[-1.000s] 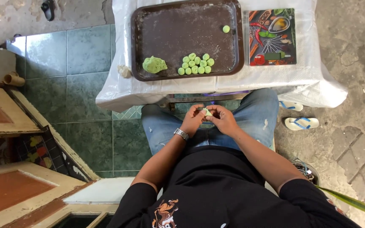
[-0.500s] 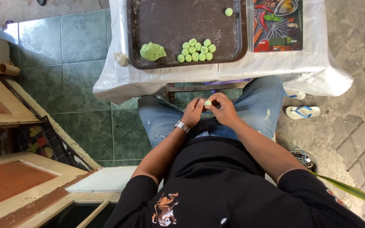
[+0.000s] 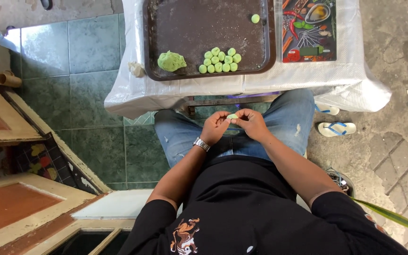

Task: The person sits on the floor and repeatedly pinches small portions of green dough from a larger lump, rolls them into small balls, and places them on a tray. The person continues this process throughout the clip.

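- Both hands meet over the lap: left hand and right hand pinch a small pale green dough piece between the fingertips, so each grip is clamped on it from its own side.
- Compared with a second ago, the hands sit in about the same spot against the jeans, still fiddling with the same piece. It looks a bit flatter now, but it's too small to be sure.
- What really changed is the view: the head tipped down, so the dark tray on the worktop slid toward 12 o'clock and its far edge is cut off.
- On the tray nothing moved: the cluster of green balls is at 12 o'clock from the hands, the green dough lump at about 11, and one lone ball further up.
- The picture mat is at 1 o'clock, the flip-flops on the floor at 3 o'clock.
- Wristwatch on the left wrist.
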